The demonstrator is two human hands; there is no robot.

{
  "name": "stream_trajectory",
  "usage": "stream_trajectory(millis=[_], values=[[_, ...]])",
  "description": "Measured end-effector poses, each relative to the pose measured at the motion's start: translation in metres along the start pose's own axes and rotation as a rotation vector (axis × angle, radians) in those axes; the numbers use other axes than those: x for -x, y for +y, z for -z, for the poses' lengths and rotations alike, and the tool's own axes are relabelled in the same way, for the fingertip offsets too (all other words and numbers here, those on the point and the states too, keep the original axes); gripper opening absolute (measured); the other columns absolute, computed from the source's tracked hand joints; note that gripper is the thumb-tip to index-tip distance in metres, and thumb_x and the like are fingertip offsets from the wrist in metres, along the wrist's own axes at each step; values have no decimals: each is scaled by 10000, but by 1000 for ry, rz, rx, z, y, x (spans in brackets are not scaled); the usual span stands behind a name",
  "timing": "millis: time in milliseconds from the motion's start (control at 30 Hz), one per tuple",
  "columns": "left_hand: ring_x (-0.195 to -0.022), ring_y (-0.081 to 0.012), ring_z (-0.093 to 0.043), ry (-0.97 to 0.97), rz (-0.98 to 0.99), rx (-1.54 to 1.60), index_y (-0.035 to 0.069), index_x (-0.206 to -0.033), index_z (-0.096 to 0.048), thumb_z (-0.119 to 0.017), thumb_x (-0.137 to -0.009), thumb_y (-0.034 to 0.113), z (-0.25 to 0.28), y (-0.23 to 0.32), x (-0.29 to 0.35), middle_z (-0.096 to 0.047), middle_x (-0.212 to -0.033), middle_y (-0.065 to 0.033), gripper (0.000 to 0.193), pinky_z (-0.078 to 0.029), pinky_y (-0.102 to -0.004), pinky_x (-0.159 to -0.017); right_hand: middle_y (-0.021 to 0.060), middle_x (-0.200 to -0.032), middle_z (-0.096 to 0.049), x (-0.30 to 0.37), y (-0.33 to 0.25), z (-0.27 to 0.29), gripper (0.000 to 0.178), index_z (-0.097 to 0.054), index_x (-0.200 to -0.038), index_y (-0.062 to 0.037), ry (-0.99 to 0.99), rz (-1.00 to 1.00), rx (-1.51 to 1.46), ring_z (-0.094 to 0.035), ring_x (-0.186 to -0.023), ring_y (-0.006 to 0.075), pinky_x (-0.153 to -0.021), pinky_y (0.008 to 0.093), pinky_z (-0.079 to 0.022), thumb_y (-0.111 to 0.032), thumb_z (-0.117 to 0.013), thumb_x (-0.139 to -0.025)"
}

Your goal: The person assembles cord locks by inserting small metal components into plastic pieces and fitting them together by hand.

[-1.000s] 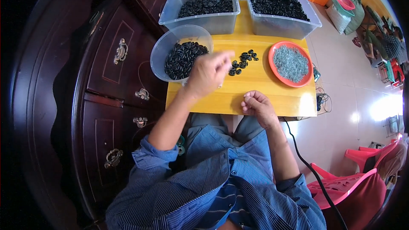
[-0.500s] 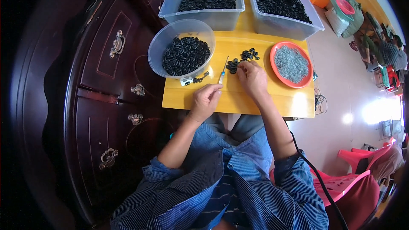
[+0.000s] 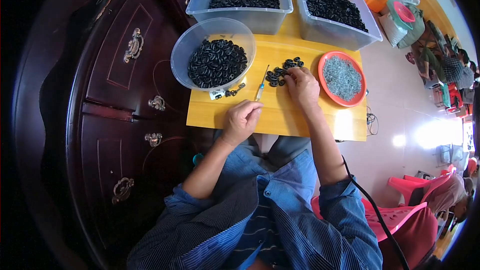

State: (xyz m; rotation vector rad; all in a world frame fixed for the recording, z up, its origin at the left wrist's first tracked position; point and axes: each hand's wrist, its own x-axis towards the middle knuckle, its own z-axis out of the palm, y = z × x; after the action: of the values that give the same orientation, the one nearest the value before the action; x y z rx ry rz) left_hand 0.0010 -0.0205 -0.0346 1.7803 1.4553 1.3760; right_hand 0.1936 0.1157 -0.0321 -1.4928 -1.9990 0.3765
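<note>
My left hand (image 3: 241,121), at the near edge of the yellow table, is closed around the handle of a thin screwdriver-like tool (image 3: 260,91) with a clear and blue handle. Its slim metal shaft points away from me. Farther right, my right hand (image 3: 304,89) reaches over a small pile of black oval rings (image 3: 275,77), its fingertips pinched together at the pile's right side. Whatever those fingertips hold is too small and hidden to tell. A red-orange plate (image 3: 360,95) heaped with small clear-grey pieces (image 3: 342,78) lies to the right of this hand.
A round clear tub (image 3: 177,65) of black rings stands at the left. Two clear bins (image 3: 245,22) with more black pieces line the back. A few dark pieces (image 3: 235,91) lie by the tub. Dark drawers (image 3: 115,80) border the left; pink chairs (image 3: 395,217) stand at right.
My right hand has shifted slightly right and toward me across the pile, uncovering more rings. The left hand keeps its hold on the tool. The whole view has tilted a little.
</note>
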Motion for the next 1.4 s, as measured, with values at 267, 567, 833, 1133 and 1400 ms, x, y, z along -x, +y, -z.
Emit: stream_trajectory(millis=[267, 567, 833, 1133, 1400], values=[[-700, -227, -676, 0, -23, -34, -8, -998, -688, -663, -895, -10, 1, 3, -1, -689, -852, -138, 106, -508, -302, -622, 103, -979, -697, -1, 3, 1, 150, -727, -985, -146, -19, 64, 25, -700, -861, 327, -738, 447, -573, -236, -726, -865], [-811, -351, -694, 0, -17, -39, 2, -973, -677, -646, -890, 19, -1, 4, -1, -697, -878, -167, 90, -546, -396, -697, 104, -903, -688, -5, 2, 1, 144, -708, -949, -114, 36, 83, 23, -697, -830, 327, -720, 459, -566, -217, -736, -854], [-803, -354, -686, 21, -24, -26, 2, -971, -678, -636, -889, 23, -1, 1, 1, -689, -865, -170, 95, -539, -399, -690, 112, -948, -688, -8, -2, 6, 197, -659, -897, -105, -79, -20, 84, -692, -873, 339, -746, 467, -563, -272, -753, -848], [-781, -340, -693, 1, -14, -29, 6, -964, -682, -641, -886, 34, 3, 8, 0, -688, -843, -162, 94, -539, -398, -674, 116, -900, -690, -2, 3, 11, 238, -610, -905, -100, -98, -29, 93, -696, -832, 341, -721, 471, -560, -289, -748, -864], [-779, -343, -695, 11, -43, -71, 13, -946, -682, -634, -892, 45, 2, 9, 5, -693, -843, -161, 78, -541, -401, -671, 98, -742, -643, 28, 18, 19, 133, -636, -988, -35, 68, -29, -356, -634, -670, 236, -625, 365, -508, -167, -637, -988]])
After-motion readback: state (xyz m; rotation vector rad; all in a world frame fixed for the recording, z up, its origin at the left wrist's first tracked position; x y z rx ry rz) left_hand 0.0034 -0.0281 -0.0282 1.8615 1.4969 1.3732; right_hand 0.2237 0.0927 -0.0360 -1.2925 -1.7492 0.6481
